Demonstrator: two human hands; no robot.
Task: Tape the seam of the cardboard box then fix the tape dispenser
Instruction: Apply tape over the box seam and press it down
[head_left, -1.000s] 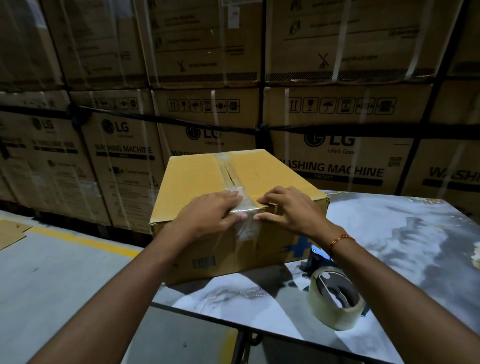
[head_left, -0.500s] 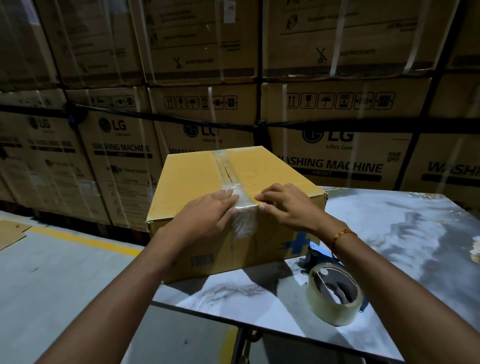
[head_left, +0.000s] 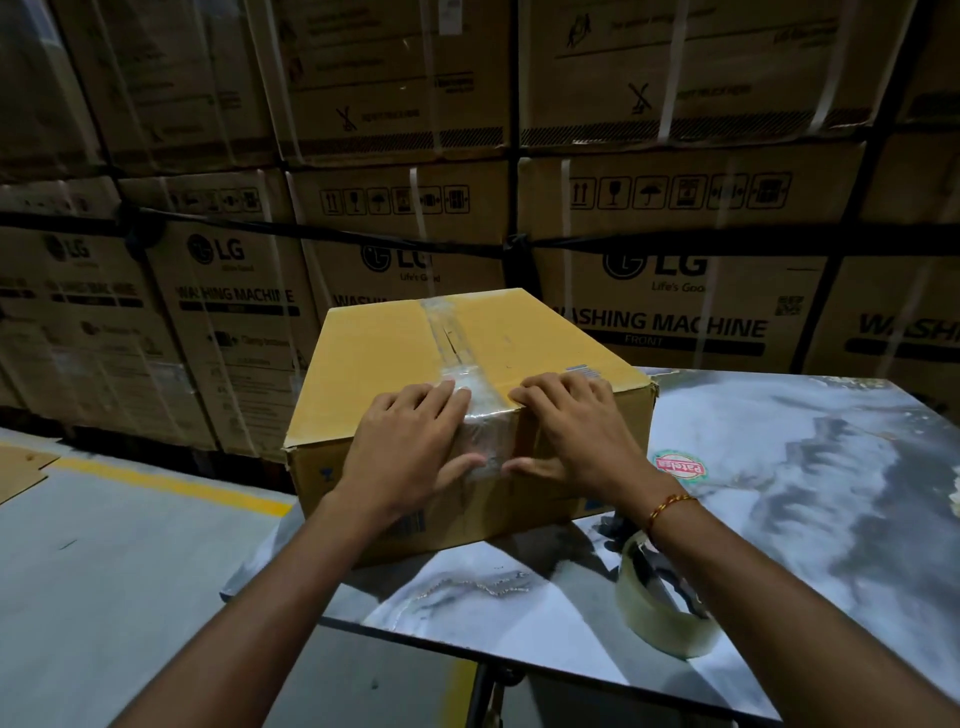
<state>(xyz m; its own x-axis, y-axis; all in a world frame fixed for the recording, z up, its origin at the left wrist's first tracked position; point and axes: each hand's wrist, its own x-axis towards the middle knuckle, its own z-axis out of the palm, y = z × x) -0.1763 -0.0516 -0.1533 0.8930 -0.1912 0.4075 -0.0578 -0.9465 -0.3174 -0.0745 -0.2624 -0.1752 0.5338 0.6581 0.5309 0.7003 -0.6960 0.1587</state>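
Your left hand (head_left: 410, 447) and right hand (head_left: 576, 431) lie open and flat over the near top edge of the cardboard box (head_left: 374, 364), fingers on top, thumbs on its front face, pressing clear tape (head_left: 480, 410) that runs along the centre seam and folds over the edge. Cartons (head_left: 670, 291) stacked behind read "LG", "Life's Good" and "WASHING MACHINE FRONT". A round sticker (head_left: 679, 467) on the counter (head_left: 810, 467) carries red lettering too small to read. The box sits at the counter's left end; the tape dispenser (head_left: 660, 618) lies near it, beneath your right forearm, partly hidden.
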